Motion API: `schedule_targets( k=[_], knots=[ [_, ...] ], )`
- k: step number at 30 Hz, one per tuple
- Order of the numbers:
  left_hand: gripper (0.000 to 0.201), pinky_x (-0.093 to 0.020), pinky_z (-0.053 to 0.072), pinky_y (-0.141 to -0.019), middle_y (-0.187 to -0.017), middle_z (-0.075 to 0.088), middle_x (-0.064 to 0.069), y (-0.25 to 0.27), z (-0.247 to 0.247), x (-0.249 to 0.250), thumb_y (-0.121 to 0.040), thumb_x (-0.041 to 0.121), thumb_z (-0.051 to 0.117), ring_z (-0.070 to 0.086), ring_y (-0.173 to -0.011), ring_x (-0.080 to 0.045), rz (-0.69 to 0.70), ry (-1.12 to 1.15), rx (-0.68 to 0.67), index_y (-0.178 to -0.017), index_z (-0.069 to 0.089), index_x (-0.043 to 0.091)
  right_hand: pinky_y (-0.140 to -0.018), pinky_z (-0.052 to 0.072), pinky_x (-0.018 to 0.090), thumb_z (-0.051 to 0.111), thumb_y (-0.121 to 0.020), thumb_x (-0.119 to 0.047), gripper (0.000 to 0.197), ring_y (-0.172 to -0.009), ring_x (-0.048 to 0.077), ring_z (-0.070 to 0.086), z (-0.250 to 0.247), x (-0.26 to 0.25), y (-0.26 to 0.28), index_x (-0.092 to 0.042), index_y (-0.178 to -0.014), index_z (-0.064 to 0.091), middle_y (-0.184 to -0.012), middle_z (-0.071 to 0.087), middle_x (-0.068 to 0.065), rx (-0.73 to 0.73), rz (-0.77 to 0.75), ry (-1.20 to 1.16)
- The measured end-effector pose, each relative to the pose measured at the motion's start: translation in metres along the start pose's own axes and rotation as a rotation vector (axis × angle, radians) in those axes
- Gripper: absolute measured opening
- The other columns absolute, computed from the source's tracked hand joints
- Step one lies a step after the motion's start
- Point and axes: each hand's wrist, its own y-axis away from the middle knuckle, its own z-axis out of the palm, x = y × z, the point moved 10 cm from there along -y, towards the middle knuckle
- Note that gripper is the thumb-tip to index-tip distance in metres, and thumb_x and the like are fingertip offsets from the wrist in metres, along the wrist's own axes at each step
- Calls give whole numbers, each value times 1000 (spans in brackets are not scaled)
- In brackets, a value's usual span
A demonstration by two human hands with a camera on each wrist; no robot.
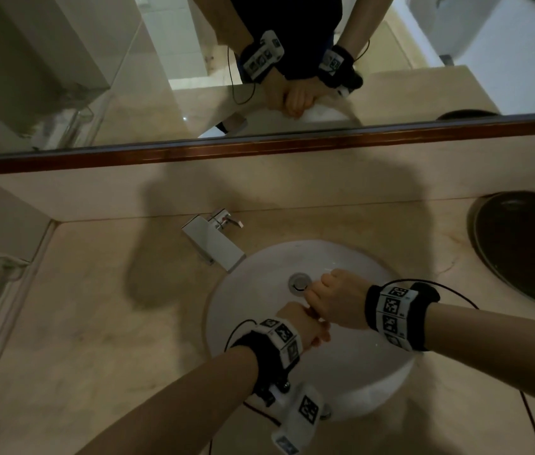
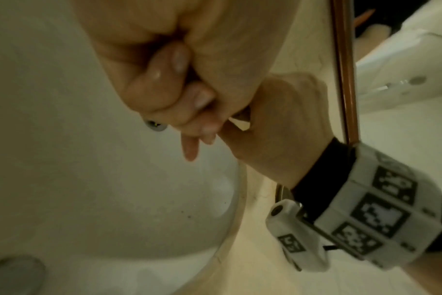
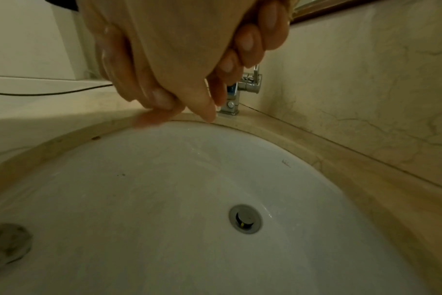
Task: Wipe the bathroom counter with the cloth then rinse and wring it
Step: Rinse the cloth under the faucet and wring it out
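Both hands meet over the white sink basin [image 1: 341, 372], just this side of the drain [image 1: 299, 284]. My left hand [image 1: 305, 330] and right hand [image 1: 331, 297] are fists held close together, gripping a thin beige cloth [image 3: 179, 44] between them. In the right wrist view the cloth is bunched, narrows to a point that hangs down toward the basin [image 3: 215, 199], and has curled fingers [image 3: 250, 40] wrapped round it. In the head view the hands hide almost all of the cloth. The left wrist view shows curled wet fingers [image 2: 159, 79] above the basin. The beige counter [image 1: 95, 323] surrounds the sink.
A square chrome faucet [image 1: 213, 239] stands at the basin's back left; no water is seen running from it. A dark round tray [image 1: 528, 247] lies on the counter at the right. A wood-framed mirror [image 1: 259, 149] runs along the back wall.
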Motion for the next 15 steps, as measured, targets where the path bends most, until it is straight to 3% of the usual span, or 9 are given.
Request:
schedule_targets(
  k=[3, 6, 7, 9, 11, 13, 15],
  knots=[
    [37, -23, 32, -47, -55, 47, -1, -4, -7, 8, -89, 23, 65, 39, -47, -14, -5, -84, 34, -57, 49, 14, -41, 43, 24, 74, -69, -20, 15, -42, 20, 50, 1, 8, -6, -11, -67, 62, -55, 56, 4, -88, 49, -48],
    [26, -26, 38, -50, -67, 56, -9, -5, -11, 14, -84, 23, 72, 43, -51, -16, -31, -161, 3, -67, 57, 10, -57, 50, 31, 54, -92, -17, 8, -65, 26, 59, 8, 12, -8, -10, -91, 60, -80, 61, 7, -285, 75, -140],
    [21, -27, 43, -56, -74, 59, -9, -7, -15, 18, -83, 23, 73, 47, -56, -17, -5, -214, 29, -73, 60, 10, -57, 48, 31, 51, -93, -16, 8, -65, 25, 58, 7, 18, -8, -13, -90, 58, -80, 61, 6, -327, 126, -187],
    [23, -31, 50, -67, -71, 55, -2, -10, -31, 29, -82, 19, 70, 50, -61, -17, 94, -381, 162, -69, 53, 17, -55, 45, 29, 51, -91, -15, 20, -54, 21, 48, 0, 28, -10, -16, -71, 47, -65, 53, 2, -337, 227, -254],
    [31, -31, 50, -66, -64, 48, 1, -2, -46, 47, -84, 16, 62, 53, -65, -21, 233, -617, 339, -63, 40, 22, -57, 43, 29, 53, -87, -17, 31, -49, 17, 40, 5, 34, -9, -18, -60, 38, -57, 44, -1, -391, 354, -351],
    [32, -31, 49, -65, -67, 52, 0, 8, -50, 61, -86, 17, 56, 60, -74, -26, 343, -853, 435, -62, 35, 22, -61, 47, 29, 58, -84, -21, 24, -56, 18, 48, 17, 33, -5, -17, -64, 45, -64, 51, 1, -474, 492, -549],
    [28, -31, 48, -65, -71, 56, -2, 14, -46, 71, -89, 20, 53, 62, -74, -25, 416, -1082, 454, -66, 38, 19, -64, 48, 28, 65, -82, -23, 15, -68, 21, 54, 32, 21, 0, -15, -79, 53, -76, 56, 4, -512, 607, -823]
  ],
)
